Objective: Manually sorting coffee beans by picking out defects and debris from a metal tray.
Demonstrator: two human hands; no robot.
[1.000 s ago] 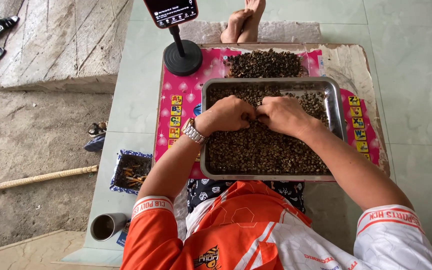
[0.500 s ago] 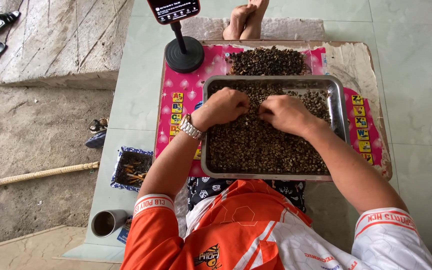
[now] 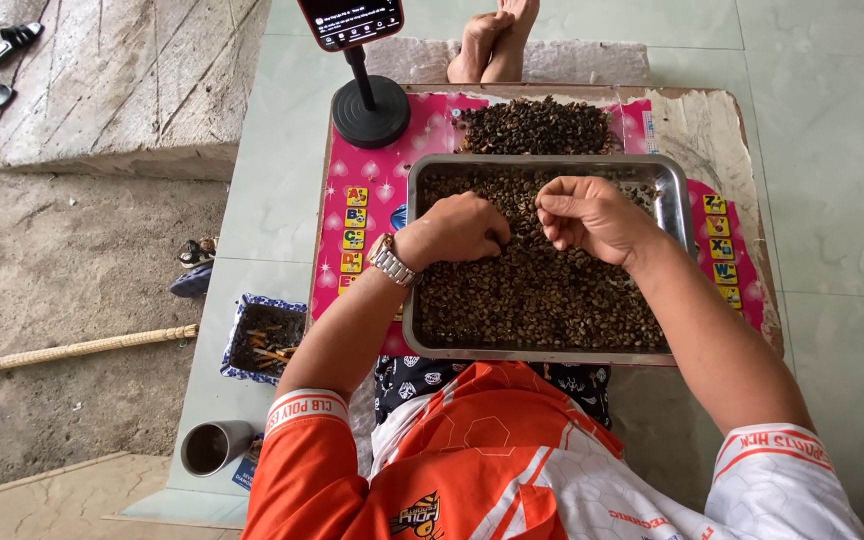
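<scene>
Two hands work one metal tray (image 3: 674,215) of dark beans (image 3: 542,290): left hand (image 3: 457,230) curled on them, right hand (image 3: 592,215) raised, fingertips pinched, contents indiscernible; second heap (image 3: 537,125) beyond.

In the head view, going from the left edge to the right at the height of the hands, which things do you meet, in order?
Shoe → pink mat → wristwatch → left hand → right hand → tray → floor tiles.
</scene>
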